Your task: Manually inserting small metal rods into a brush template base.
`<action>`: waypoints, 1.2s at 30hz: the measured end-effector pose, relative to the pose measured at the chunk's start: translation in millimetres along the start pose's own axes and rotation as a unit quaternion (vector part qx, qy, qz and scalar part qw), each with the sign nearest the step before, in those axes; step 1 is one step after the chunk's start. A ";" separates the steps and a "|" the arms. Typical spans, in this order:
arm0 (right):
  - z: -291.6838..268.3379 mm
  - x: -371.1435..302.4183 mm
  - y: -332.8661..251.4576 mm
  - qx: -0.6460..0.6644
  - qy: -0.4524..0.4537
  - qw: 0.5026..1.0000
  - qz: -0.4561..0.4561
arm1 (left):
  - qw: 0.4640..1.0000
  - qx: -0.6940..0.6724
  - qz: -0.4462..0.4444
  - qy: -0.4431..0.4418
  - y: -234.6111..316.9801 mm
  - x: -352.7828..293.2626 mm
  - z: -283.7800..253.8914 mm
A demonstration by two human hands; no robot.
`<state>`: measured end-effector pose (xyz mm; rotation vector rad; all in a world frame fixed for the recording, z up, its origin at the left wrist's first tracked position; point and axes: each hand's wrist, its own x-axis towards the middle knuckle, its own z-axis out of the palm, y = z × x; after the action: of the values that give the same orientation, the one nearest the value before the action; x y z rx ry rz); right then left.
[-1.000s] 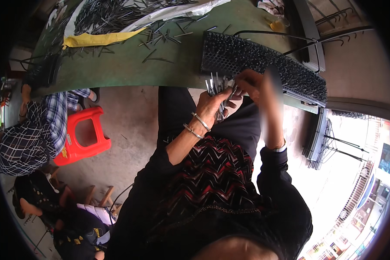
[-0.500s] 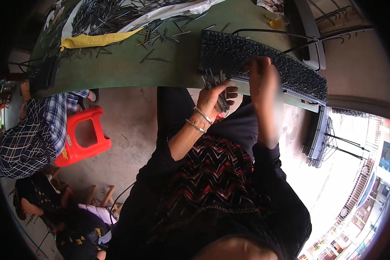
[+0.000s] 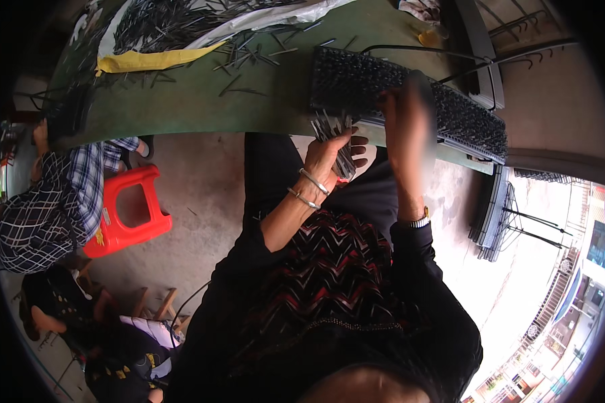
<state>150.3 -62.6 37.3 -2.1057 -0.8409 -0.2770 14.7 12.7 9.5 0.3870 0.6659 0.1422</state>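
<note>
A bundle of thin dark strips (image 3: pixel 327 125) is gripped in my left hand (image 3: pixel 324 158), its fingers wrapped round the middle and the strip ends sticking out at the top. The bundle is just off the near edge of the green table (image 3: pixel 181 111). On the table lies a long black block (image 3: pixel 349 77), its top densely covered with small upright dark pieces. My right hand (image 3: pixel 405 127) reaches over the block's near side, thumb and fingers pinched together close to its surface. What lies between those fingertips is too small to make out, and part of this hand is smeared.
More dark strips are heaped on a white sheet (image 3: pixel 249 22) with a yellow edge (image 3: pixel 154 60), some scattered on the tabletop. Black rods with hooks (image 3: pixel 477 66) jut over the right side. A red stool (image 3: pixel 114 236) and a person in checked clothing (image 3: pixel 87 195) are at left.
My right hand has shifted slightly toward the left over the block, and the watch at its wrist now shows. My left hand holds its bundle in nearly the same place.
</note>
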 end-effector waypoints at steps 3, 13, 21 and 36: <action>-1.0 -0.4 -0.2 -0.018 -0.014 1.000 0.007 | 1.000 0.014 0.001 -0.017 -2.0 1.7 -6.5; -1.0 3.2 -3.2 -0.041 -0.021 0.998 -0.040 | 0.999 0.036 0.007 -0.006 -3.7 -3.3 -5.6; 2.3 1.8 1.2 -0.075 -0.022 0.994 -0.076 | 0.999 0.031 0.003 -0.011 -4.8 -5.6 -5.0; 13.2 0.6 5.2 -0.114 -0.011 0.991 -0.070 | 0.999 0.024 0.012 -0.028 -6.3 -7.7 -6.1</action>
<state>152.9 -54.4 26.0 -2.2663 -1.0128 -0.4441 4.8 6.9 7.1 0.4428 0.6107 0.1383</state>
